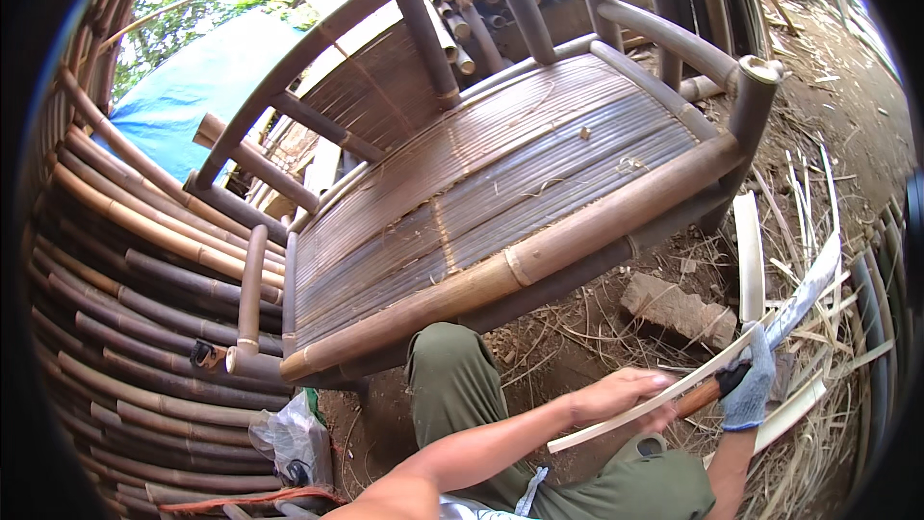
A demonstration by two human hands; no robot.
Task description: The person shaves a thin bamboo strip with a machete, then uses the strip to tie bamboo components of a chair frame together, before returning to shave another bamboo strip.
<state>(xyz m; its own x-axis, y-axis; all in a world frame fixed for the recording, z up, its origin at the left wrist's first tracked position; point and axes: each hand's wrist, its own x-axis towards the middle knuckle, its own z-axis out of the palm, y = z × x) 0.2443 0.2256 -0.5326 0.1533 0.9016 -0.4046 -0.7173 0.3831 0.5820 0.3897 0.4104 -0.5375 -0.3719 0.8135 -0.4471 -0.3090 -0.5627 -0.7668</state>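
Two hands on one bamboo strip, blade set against it

Both of my hands are closed and busy. My bare left hand (621,395) is clamped around the pale bamboo strip (647,406), which runs from low in front of my knee up and to the right. My gloved right hand (749,385) is wrapped tight on the wooden handle of the long knife (804,294), and the blade angles up and away from me, lying against the upper end of the strip. The two hands sit close together, with only a short stretch of strip and handle between them.

I judge this to be the shaving step: thinning or smoothing the strip along its length. To my mind the next stroke calls for a firm left grip, so the strip cannot twist, and a shallow blade angle pushed away from my body and leg.

Beyond my knee stands the bamboo chair (500,193), its slatted seat facing me. Cut slivers and shavings (818,366) litter the ground to my right, near a rough stone (679,310). Dark bamboo poles (144,318) are stacked on my left
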